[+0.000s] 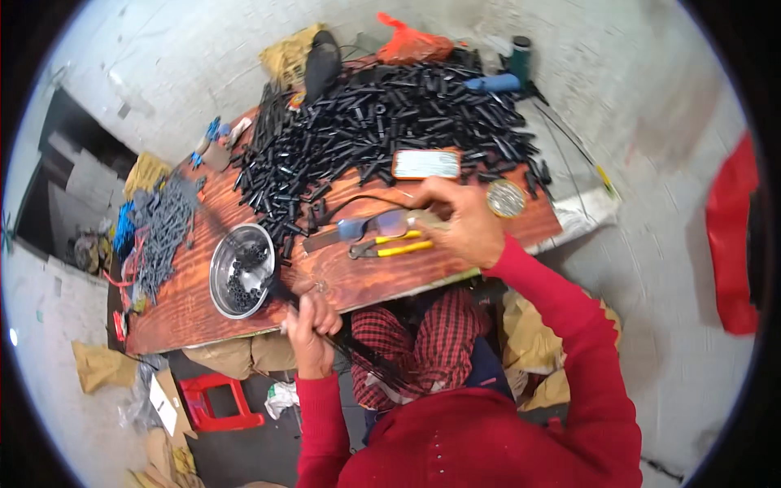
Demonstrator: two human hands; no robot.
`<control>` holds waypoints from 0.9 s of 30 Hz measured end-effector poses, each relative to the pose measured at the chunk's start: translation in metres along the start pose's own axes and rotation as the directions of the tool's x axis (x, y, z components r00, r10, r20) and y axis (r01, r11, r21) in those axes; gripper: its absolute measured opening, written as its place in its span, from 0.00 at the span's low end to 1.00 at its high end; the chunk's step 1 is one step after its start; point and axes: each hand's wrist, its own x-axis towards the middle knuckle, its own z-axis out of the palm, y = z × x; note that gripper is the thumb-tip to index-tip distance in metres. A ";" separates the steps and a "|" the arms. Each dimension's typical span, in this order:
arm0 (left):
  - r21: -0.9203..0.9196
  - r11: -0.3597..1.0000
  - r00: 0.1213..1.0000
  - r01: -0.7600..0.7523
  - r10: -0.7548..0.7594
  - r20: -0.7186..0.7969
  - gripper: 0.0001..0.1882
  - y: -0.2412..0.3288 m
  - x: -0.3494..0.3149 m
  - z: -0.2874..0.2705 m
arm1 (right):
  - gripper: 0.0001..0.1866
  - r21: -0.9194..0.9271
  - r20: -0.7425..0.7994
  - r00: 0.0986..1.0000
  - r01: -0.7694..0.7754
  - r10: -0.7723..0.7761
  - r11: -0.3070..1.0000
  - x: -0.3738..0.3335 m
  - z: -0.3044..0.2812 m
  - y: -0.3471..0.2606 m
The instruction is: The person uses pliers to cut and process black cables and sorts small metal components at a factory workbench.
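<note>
Here: one dark, slender bundle [368,356], slanting between the metal bowl [217,285] and the plaid lap [446,333]; left grip [311,325], wrapped around its upper part; right grip [464,218], curled at a beige piece [425,220], whether pinching it cannot be told; bundle seems light, flexible, perhaps slippery, best held mid-length.
</note>
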 end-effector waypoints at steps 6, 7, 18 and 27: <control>-0.183 0.950 0.966 0.254 -0.239 0.104 0.17 -0.013 0.113 0.010 | 0.13 -0.553 0.231 0.813 0.561 -0.534 0.616 0.101 -0.022 0.052; -0.259 0.920 0.955 0.293 -0.267 0.132 0.21 -0.014 0.130 0.006 | 0.12 -0.547 0.275 0.790 0.597 -0.548 0.587 0.115 -0.018 0.059; -0.531 0.794 0.955 0.295 -0.267 0.131 0.36 -0.025 0.246 -0.015 | 0.09 -0.367 0.421 0.806 0.571 -0.416 0.734 0.208 0.015 0.133; -0.215 0.831 0.836 0.512 -0.540 -0.098 0.27 -0.011 0.260 0.021 | 0.07 -0.387 0.360 0.918 0.309 -0.166 0.869 0.181 0.024 0.106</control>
